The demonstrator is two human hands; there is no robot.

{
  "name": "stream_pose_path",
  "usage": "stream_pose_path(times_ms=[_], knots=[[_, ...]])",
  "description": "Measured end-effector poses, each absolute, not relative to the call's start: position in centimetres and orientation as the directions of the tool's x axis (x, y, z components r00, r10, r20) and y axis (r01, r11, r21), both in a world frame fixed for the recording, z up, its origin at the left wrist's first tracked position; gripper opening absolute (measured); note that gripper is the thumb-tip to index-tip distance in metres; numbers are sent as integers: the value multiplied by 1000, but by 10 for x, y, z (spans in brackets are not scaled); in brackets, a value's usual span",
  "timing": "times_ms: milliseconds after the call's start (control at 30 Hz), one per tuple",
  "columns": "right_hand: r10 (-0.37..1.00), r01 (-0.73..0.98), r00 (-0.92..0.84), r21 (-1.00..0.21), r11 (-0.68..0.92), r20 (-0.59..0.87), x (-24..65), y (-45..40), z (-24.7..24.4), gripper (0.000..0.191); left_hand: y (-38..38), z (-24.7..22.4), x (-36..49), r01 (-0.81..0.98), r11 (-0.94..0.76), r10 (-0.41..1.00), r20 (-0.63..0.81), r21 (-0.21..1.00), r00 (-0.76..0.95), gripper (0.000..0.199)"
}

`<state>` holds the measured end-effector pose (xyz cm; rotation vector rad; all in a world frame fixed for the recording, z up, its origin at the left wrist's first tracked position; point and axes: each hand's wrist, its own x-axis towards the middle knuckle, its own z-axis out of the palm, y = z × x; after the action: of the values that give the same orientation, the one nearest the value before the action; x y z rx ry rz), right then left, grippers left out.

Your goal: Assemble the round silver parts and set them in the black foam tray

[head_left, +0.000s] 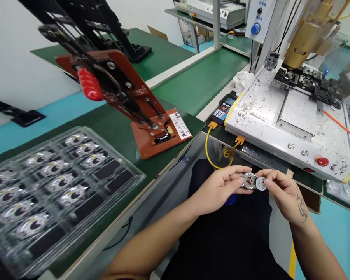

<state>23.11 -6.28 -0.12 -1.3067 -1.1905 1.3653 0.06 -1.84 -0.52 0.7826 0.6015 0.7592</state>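
Above my lap, my left hand (221, 188) pinches a round silver watch case (249, 181) with its open ring facing up. Close on its right, my right hand (282, 190) grips a small silver disc with printed marks, which looks like a watch case back (261, 183), between thumb and fingers. The disc's edge sits against or very near the case; I cannot tell whether they touch. Both hands are closed, and the fingers partly cover the two pieces.
At left lies a clear plastic tray (128, 177) with several silver parts. Behind it stands a brown toggle press fixture (146, 149) with a red handle (90, 84). At right is a white machine (268, 120) with a red button (322, 161), a keypad controller (221, 111) and yellow cable (207, 149).
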Motion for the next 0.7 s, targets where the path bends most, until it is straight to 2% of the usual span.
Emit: stream_pose_path(times_ms=[533,700], knots=[[989,134,-90,-986,-103,-115,224,-55,2,29,-18,-8,2,-329,438,801,-196,837,566,38],[992,229,-113,-973,-37,-64,220,-51,2,27,-19,-10,5,-302,435,794,-203,848,574,42]])
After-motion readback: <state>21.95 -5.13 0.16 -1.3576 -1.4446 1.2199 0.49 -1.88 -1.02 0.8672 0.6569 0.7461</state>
